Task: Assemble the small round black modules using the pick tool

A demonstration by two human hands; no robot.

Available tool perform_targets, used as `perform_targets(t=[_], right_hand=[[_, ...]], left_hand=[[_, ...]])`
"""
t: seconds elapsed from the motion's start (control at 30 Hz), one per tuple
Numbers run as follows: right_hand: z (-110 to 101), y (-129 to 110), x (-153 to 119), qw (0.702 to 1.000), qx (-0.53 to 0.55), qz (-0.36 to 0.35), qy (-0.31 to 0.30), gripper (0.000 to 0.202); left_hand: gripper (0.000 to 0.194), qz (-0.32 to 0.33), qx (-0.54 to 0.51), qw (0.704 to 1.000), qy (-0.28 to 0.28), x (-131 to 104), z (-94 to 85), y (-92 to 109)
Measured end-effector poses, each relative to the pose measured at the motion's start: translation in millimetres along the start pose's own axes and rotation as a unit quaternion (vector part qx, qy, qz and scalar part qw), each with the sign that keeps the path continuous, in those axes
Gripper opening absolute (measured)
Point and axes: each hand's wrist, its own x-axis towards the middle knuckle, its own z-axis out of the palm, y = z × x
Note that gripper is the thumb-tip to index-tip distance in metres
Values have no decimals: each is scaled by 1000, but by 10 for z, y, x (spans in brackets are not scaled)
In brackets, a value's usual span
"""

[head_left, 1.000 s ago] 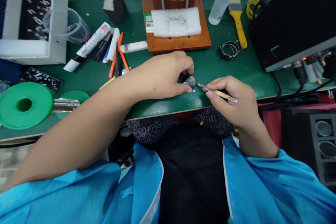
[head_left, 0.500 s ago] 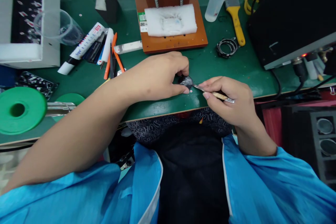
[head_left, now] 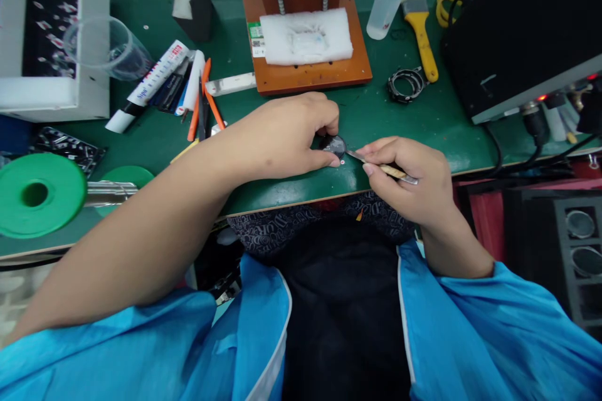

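A small round dark disc lies on the green table near its front edge. My left hand grips the disc between thumb and fingers, from its left side. In my right hand is a thin knife-like tool, held like a pen, with its metal tip at the disc's right edge. A tiny white and red dot sits on the table just below the disc.
Behind my hands stands an orange press with a white foam pad. Right of it are a bottle, a brush and a metal ring. Pens and a green spool are left.
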Motion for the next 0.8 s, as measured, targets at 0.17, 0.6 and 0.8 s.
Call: perform_targets(t=[0.17, 0.6, 0.8], right_hand=[[2, 12, -4, 1000, -16, -7, 2, 15], [29, -14, 14, 1000, -12, 23, -1, 16], [43, -30, 25, 999, -4, 37, 3, 15]], left_hand=[[33, 2, -1, 1000, 2, 0, 10, -19], [31, 4, 1, 1000, 3, -5, 12, -18], [31, 10, -6, 1000, 8, -4, 21, -41]])
